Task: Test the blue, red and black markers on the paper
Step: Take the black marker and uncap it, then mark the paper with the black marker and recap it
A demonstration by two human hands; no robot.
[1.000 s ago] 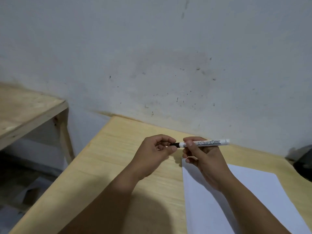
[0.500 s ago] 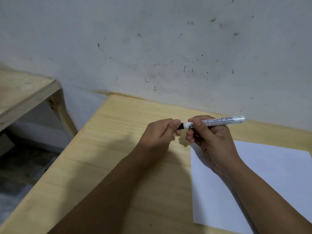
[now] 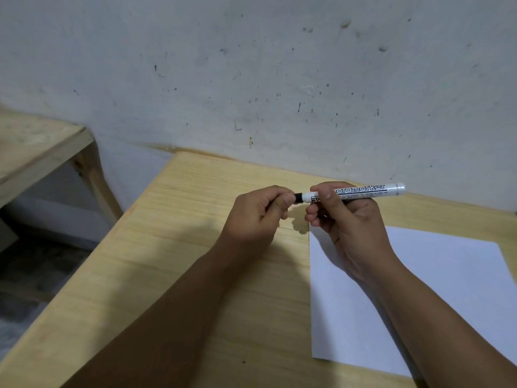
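Light wooden table [image 3: 195, 275], white sheet of paper [image 3: 447, 289] flat on its right part

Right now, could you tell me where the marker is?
The marker is held level in the right hand, above the paper's far-left corner.

Marker [image 3: 361, 191] barrel in my right hand [image 3: 349, 228]: black lettering, "...ardmarker" legible, start hidden under my fingers. Smaller print below unreadable.

paper [image 3: 436, 289] on table [image 3: 195, 247] right | marker [image 3: 361, 191] above table | shelf [image 3: 30, 147] left
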